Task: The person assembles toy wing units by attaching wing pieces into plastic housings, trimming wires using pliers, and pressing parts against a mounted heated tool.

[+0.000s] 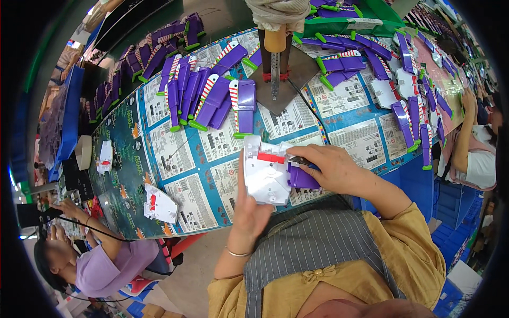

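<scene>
My left hand (250,209) is closed round the edge of a white plastic housing (268,183) with a red strip across it, held up over the near side of the table. My right hand (338,168) grips a small dark-handled tool (304,162) at the housing's right side; its tip is hard to make out. A purple plastic part (303,178) shows beneath that tool, against the housing. Beyond my hands lie several purple parts (245,106) with red-and-white striped edges and green tips.
A machine's metal spike (274,77) hangs over a dark plate (297,69). White housings (160,204) lie to the left. More purple parts (405,124) and a green bin (352,25) are at the right and back. Co-workers sit at the left (114,259) and right (474,153).
</scene>
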Demonstrator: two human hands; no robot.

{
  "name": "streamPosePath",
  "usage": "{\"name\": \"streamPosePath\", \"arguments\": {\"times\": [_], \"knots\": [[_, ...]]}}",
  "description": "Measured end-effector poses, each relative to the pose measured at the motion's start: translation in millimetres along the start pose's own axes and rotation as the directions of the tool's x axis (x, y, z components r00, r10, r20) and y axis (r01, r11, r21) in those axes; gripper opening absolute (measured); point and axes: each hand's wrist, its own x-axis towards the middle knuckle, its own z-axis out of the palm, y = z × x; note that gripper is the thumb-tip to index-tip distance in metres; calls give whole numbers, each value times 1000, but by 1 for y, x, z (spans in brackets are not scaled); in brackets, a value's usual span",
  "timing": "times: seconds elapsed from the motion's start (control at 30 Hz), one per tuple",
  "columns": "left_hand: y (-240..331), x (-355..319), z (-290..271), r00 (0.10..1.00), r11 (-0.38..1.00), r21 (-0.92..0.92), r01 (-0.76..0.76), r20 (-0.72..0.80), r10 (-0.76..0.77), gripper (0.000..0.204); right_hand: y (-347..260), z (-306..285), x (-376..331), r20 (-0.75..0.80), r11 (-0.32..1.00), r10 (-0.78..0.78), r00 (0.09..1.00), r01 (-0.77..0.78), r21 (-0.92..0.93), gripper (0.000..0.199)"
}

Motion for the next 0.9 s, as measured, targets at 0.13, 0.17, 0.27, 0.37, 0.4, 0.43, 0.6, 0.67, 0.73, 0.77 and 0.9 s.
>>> {"name": "streamPosePath", "arguments": {"times": [0.13,0.17,0.27,0.37,0.4,0.43,0.6,0.67,0.73,0.77,0.9], "knots": [[-42,-5,-21,969,874,478,-81,-168,182,57,-18,0,5,11,965,-151,989,149,-217,43],[-41,-4,-22,968,871,484,-80,-170,184,57,-18,-3,6,8,966,-153,988,152,-211,43],[-37,3,-12,938,941,331,-71,-298,176,49,-12,-20,13,-91,934,-127,988,88,-346,29],[-36,2,-13,943,935,349,-61,-288,169,49,2,-29,20,48,884,-44,998,61,-464,21],[-36,2,-12,944,935,351,-55,-286,163,49,10,-22,20,82,877,-88,993,117,-465,20],[-36,2,-11,940,934,353,-61,-294,172,48,10,-21,20,80,879,-85,993,113,-463,20],[-35,3,-12,935,933,357,-38,-318,160,48,7,-20,21,91,861,-111,990,142,-488,24],[-34,5,-13,939,927,374,-22,-311,147,48,3,-22,23,120,857,-66,991,118,-501,22],[-33,6,-15,940,918,395,-18,-306,151,48,0,-27,25,149,852,-24,989,98,-514,21],[-32,6,-16,939,909,415,-20,-303,159,48,-2,-31,27,179,849,-49,983,136,-511,19],[-30,9,-13,935,884,467,-28,-301,188,47,-6,-42,41,222,781,-128,966,237,-578,11]]}}
